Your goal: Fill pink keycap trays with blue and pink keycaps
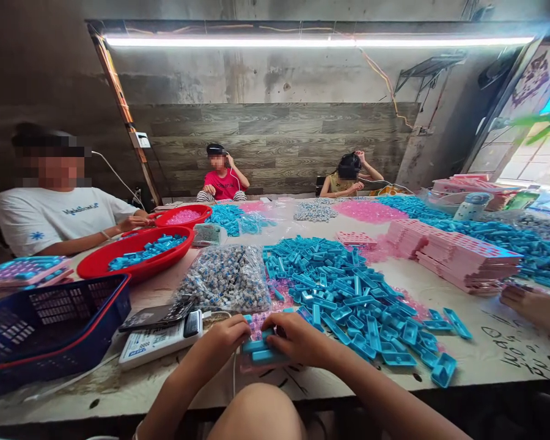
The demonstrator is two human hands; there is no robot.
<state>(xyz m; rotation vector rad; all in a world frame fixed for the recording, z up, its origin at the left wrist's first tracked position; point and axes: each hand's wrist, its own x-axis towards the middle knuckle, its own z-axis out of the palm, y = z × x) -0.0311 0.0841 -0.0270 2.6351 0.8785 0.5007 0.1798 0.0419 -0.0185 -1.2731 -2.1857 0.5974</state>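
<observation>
A small pink panel (257,321) lies at the table edge in front of me, with pink keycaps on its far part and long blue keycaps (264,355) along its near part. My left hand (229,335) has its bent fingers closed at the panel's left edge. Over the right side, my right hand (297,339) curls its thumb and fingers down onto a blue keycap; its fingertips are partly hidden. Just beyond my right hand spreads a big heap of loose blue keycaps (348,293). A clear bag of small grey, white and blue parts (229,275) lies beyond my left hand.
To the left are a dark blue basket (50,330), a red bowl (137,269), and a white box (160,343) carrying a phone and a power bank. Stacked pink panels (467,256) stand right. Another person's hand (527,305) rests at right; several people sit around the table.
</observation>
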